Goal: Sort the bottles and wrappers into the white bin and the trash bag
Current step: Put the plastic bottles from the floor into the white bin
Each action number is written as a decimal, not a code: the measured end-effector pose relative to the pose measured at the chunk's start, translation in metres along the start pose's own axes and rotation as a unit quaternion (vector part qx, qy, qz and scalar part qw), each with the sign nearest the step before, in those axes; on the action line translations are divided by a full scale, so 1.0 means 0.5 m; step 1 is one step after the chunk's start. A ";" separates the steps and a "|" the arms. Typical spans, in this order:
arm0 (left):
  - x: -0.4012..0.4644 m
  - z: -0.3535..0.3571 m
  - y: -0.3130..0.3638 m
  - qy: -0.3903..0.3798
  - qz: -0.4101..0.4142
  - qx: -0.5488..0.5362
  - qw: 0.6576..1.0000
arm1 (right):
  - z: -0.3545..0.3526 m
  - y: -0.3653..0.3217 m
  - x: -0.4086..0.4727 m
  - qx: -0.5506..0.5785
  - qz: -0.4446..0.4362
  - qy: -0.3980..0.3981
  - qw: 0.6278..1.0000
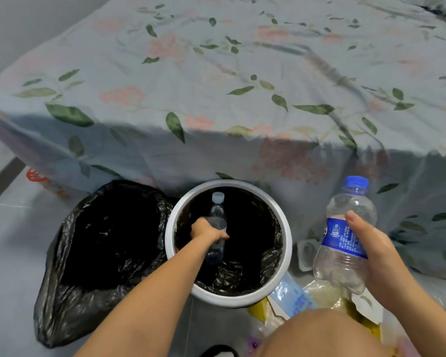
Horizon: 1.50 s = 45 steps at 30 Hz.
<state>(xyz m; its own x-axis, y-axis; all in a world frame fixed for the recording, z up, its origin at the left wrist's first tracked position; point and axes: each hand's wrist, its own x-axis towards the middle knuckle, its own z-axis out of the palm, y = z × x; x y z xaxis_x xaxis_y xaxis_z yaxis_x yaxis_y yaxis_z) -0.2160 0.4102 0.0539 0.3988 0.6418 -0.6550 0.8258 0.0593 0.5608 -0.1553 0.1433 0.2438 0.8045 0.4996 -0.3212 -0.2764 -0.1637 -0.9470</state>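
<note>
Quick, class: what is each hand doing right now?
Left hand: grips a clear bottle inside the white bin.
Right hand: holds a blue-capped bottle.

A bedroom in a home is shown. The far half of the view is filled by a bed (242,73) covered with a pale blue sheet printed with green leaves and pink flowers, its edge hanging down to a grey tiled floor (13,240). A plain grey wall (23,27) is seen at far left.
</note>
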 end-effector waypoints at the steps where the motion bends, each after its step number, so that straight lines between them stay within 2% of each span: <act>1: 0.010 0.004 0.001 -0.003 -0.026 -0.017 1.000 | 0.002 -0.005 0.003 0.015 0.006 -0.006 1.000; 3: 0.022 0.008 0.002 -0.007 -0.063 0.000 0.998 | 0.008 -0.015 0.011 0.032 0.012 -0.014 0.999; 7: 0.041 0.022 -0.009 0.013 -0.078 0.056 0.995 | 0.016 -0.025 0.014 0.068 0.022 -0.044 0.996; 12: 0.039 0.025 0.010 -0.020 -0.063 0.107 0.992 | 0.009 -0.024 0.017 0.090 0.023 -0.052 0.994; 18: -0.032 -0.013 0.036 -0.057 0.000 0.203 0.977 | 0.019 -0.018 0.039 0.071 0.026 -0.028 0.997; 22: -0.139 -0.065 0.093 -0.046 0.063 0.137 0.987 | 0.045 -0.023 0.051 0.023 -0.004 -0.015 1.000; 24: -0.210 -0.086 0.119 -0.037 0.115 0.029 0.992 | 0.059 -0.021 0.053 0.004 -0.012 -0.021 1.000; 26: -0.286 -0.099 0.145 -0.082 0.189 -0.123 0.971 | 0.075 -0.010 0.056 -0.025 -0.021 -0.026 0.999; 28: -0.342 -0.098 0.164 -0.161 0.205 -0.212 0.942 | 0.085 0.006 0.056 -0.050 -0.022 -0.024 0.998; 31: -0.395 -0.081 0.186 -0.230 0.211 -0.179 0.933 | 0.088 0.023 0.053 -0.095 -0.019 -0.057 0.994; 37: -0.371 -0.047 0.180 -0.233 0.163 -0.165 0.944 | 0.075 0.037 0.053 -0.137 0.003 -0.121 0.983; 40: -0.322 -0.039 0.165 -0.193 0.130 -0.173 0.957 | 0.060 0.047 0.051 -0.242 0.035 -0.121 0.962; 43: -0.243 -0.036 0.140 -0.123 0.096 -0.171 0.973 | 0.037 0.062 0.053 -0.406 0.011 -0.112 0.907; 45: -0.183 -0.028 0.119 -0.090 0.074 -0.143 0.983 | 0.026 0.066 0.052 -0.447 0.010 -0.122 0.886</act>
<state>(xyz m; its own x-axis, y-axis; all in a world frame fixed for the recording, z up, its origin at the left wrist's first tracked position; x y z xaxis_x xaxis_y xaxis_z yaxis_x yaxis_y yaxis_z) -0.2091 0.3659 0.1542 0.5922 0.5151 -0.6197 0.6176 0.2039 0.7596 -0.1505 0.1618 0.2042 0.6367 0.6393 -0.4311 0.3250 -0.7295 -0.6018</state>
